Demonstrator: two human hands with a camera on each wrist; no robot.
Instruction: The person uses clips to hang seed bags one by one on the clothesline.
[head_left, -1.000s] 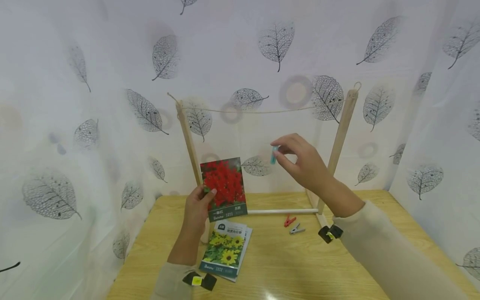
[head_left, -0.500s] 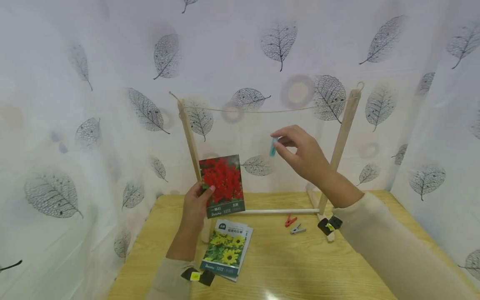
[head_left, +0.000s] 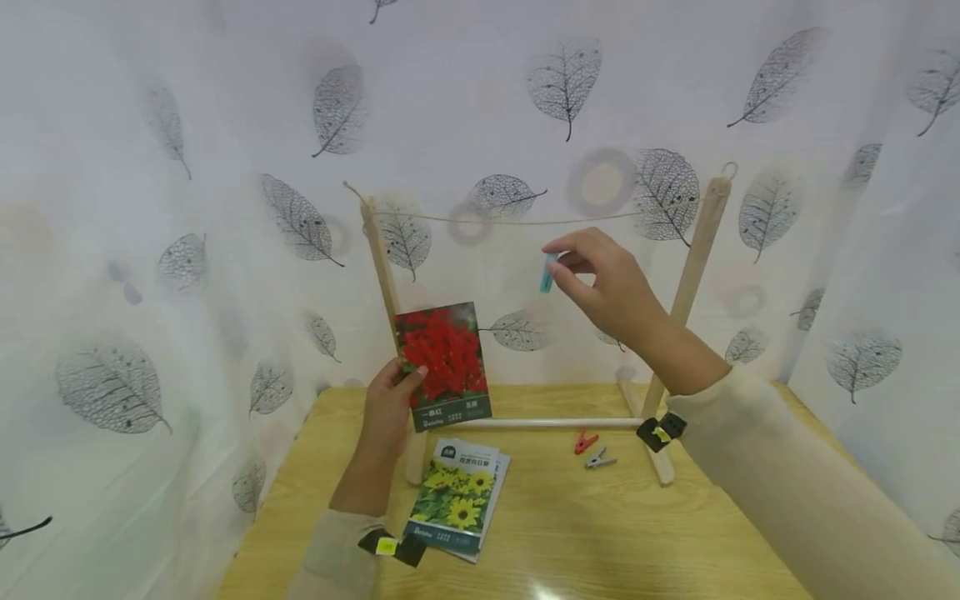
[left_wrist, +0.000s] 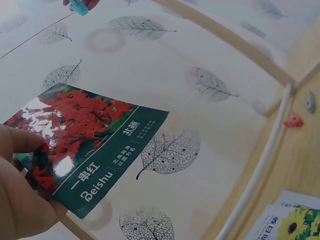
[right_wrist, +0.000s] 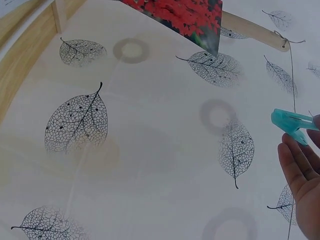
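Note:
My left hand (head_left: 387, 408) pinches the left edge of a seed packet (head_left: 442, 358) with red flowers on its front, thumb across the face. The packet is held up off the table, in front of the left post. Between thumb and fingertips my right hand (head_left: 607, 287) pinches a light blue clothespin (head_left: 549, 273), also plain in the right wrist view as a turquoise clothespin (right_wrist: 290, 121). It hangs below the twine (head_left: 517, 222), which is strung between two wooden posts. Packet and clothespin are apart. In the left wrist view the packet (left_wrist: 85, 140) tilts.
A small stack of seed packets, the top one with yellow flowers (head_left: 456, 500), lies on the wooden table (head_left: 585, 533). A red clothespin (head_left: 586, 442) and a grey clothespin (head_left: 600, 458) lie near the right post (head_left: 690, 275). A white rod (head_left: 555, 423) joins the frame's base.
My right hand has risen toward the twine with the blue clothespin. The left hand has lifted the red-flower packet slightly.

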